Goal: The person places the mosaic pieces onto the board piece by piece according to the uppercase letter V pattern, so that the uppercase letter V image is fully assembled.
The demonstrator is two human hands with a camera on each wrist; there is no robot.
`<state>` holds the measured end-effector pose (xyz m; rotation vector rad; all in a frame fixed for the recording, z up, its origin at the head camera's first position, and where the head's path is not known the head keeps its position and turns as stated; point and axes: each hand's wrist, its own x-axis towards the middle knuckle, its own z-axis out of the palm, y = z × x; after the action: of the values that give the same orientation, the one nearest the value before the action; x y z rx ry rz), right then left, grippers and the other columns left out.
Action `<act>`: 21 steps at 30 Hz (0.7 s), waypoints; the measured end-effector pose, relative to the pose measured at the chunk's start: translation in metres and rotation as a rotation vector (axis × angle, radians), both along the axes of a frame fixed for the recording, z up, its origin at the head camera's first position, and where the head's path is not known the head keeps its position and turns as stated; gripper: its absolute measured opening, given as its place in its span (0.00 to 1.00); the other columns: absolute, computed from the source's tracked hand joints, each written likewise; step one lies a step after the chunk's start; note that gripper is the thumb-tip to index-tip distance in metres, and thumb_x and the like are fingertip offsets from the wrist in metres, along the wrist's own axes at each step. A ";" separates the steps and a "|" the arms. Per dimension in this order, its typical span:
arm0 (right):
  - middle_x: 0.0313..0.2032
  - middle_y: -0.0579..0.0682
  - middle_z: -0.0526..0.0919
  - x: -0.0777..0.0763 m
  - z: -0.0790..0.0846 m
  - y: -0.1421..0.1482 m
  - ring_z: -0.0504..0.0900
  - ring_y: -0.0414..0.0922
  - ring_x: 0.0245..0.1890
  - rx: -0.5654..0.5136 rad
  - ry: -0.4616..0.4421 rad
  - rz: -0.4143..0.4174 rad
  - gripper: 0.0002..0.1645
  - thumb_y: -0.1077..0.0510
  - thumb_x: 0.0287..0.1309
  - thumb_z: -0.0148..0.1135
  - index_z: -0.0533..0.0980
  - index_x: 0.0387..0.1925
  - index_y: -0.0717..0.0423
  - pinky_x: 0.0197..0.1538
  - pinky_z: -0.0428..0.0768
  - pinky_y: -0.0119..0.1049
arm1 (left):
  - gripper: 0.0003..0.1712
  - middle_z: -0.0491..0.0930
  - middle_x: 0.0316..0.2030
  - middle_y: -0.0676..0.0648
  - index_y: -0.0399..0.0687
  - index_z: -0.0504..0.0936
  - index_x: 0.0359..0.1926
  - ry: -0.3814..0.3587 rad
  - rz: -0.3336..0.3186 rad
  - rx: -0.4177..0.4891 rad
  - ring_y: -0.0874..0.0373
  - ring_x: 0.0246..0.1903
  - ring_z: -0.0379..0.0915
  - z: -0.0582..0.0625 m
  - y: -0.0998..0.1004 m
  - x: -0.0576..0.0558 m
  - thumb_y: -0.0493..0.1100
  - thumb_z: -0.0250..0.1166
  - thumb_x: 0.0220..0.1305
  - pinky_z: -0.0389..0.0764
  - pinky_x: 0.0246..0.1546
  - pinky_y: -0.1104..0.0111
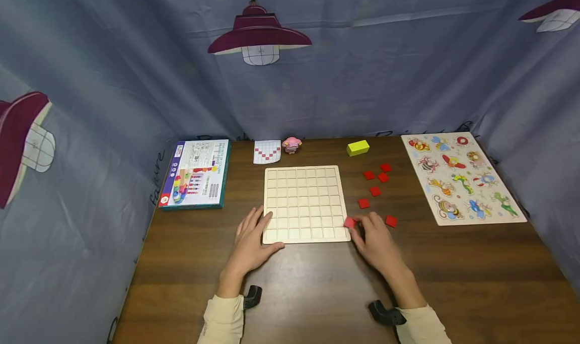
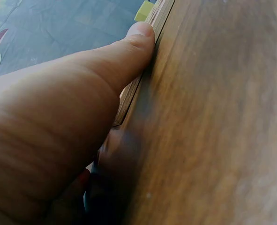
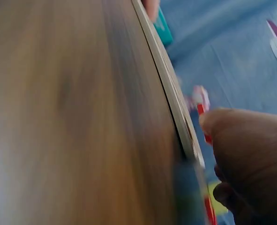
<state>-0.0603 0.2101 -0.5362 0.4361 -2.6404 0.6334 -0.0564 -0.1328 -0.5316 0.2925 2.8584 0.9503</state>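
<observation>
A square wooden grid board (image 1: 304, 203) lies flat on the table, its cells bare. My left hand (image 1: 250, 243) rests at the board's near left corner, thumb along the front edge and fingers spread on the left side. In the left wrist view the thumb (image 2: 133, 47) lies against the board's edge. With thumb and fingers my right hand (image 1: 376, 241) pinches a red square tile (image 1: 349, 222) over the board's right edge, near its front corner. The right wrist view shows this red tile standing tilted at the thumb tip, just above the board.
Several red tiles (image 1: 374, 191) lie scattered right of the board. Behind stand a yellow block (image 1: 358, 148), a pink figurine (image 1: 292, 144) and a pattern card (image 1: 267, 152) with red squares. A boxed game (image 1: 195, 175) lies left, an insect puzzle board (image 1: 464, 178) right.
</observation>
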 end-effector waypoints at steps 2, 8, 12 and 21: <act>0.32 0.52 0.74 -0.006 0.003 -0.015 0.71 0.46 0.32 0.007 -0.017 0.095 0.15 0.60 0.55 0.74 0.81 0.42 0.65 0.34 0.73 0.39 | 0.53 0.53 0.80 0.46 0.55 0.64 0.77 0.010 0.012 -0.007 0.44 0.81 0.42 -0.001 -0.001 0.001 0.67 0.73 0.56 0.47 0.77 0.41; 0.36 0.48 0.76 -0.024 0.009 -0.057 0.74 0.44 0.38 0.027 -0.152 0.238 0.14 0.57 0.60 0.72 0.82 0.45 0.58 0.41 0.77 0.39 | 0.53 0.54 0.80 0.46 0.56 0.65 0.77 0.031 0.007 -0.005 0.44 0.81 0.43 -0.003 0.001 0.001 0.68 0.73 0.56 0.49 0.77 0.40; 0.37 0.47 0.77 -0.031 0.010 -0.073 0.77 0.45 0.40 0.056 -0.198 0.271 0.13 0.57 0.61 0.71 0.82 0.46 0.56 0.45 0.79 0.40 | 0.52 0.55 0.80 0.46 0.56 0.66 0.76 0.034 0.009 -0.003 0.43 0.80 0.44 -0.004 0.003 0.000 0.68 0.73 0.56 0.50 0.76 0.40; 0.36 0.44 0.78 -0.036 0.016 -0.086 0.75 0.43 0.38 0.091 -0.240 0.258 0.12 0.57 0.60 0.72 0.84 0.45 0.53 0.42 0.78 0.38 | 0.52 0.55 0.79 0.45 0.55 0.66 0.76 0.039 0.016 -0.002 0.43 0.80 0.44 -0.004 0.001 -0.001 0.67 0.74 0.55 0.49 0.76 0.40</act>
<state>-0.0965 0.1240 -0.5198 0.7813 -2.8739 0.6824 -0.0573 -0.1314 -0.5354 0.2909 2.9009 0.9548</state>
